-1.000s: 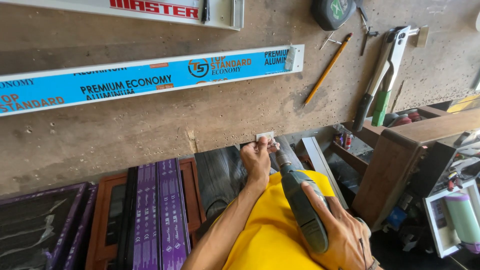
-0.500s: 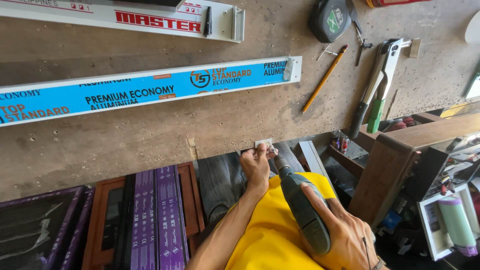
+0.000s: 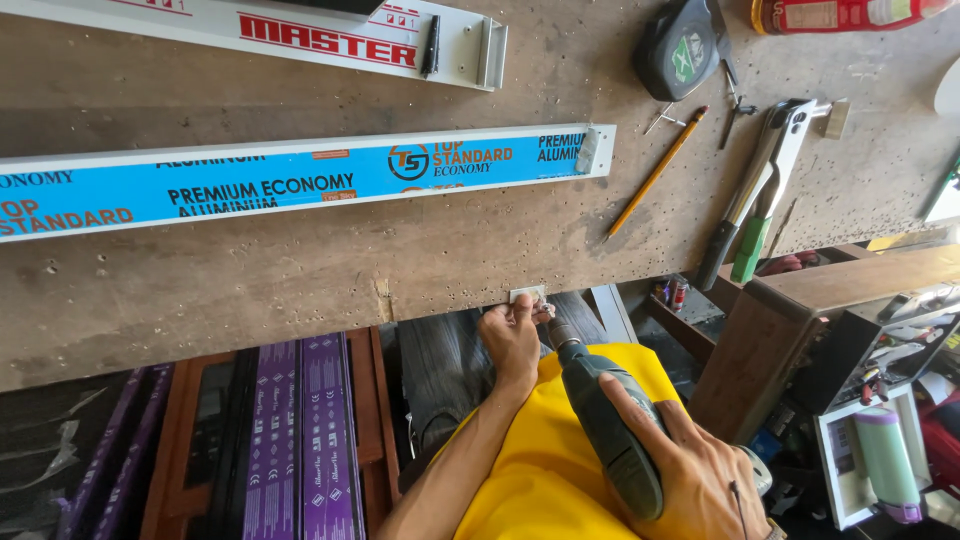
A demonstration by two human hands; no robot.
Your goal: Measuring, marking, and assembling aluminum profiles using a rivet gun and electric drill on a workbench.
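Observation:
My left hand (image 3: 512, 338) pinches a small white bracket (image 3: 527, 294) against the near edge of the worn wooden workbench (image 3: 300, 270). Gripped in my right hand (image 3: 690, 470) is a grey-green power drill (image 3: 605, 425), whose tip points at the bracket, just right of my left fingers. A long aluminium profile (image 3: 300, 180) wrapped in blue film lies across the bench above my hands.
A second white profile (image 3: 330, 35) lies at the bench's far edge. A pencil (image 3: 655, 172), a rivet tool (image 3: 755, 190) with a green handle, a tape measure (image 3: 685, 50) and a red can (image 3: 830, 14) lie at right. Purple-wrapped profiles (image 3: 300, 440) and a wooden shelf (image 3: 830, 300) sit below.
The view has shifted slightly; my hands and the drill stay at the bench edge on the bracket, with no clear movement.

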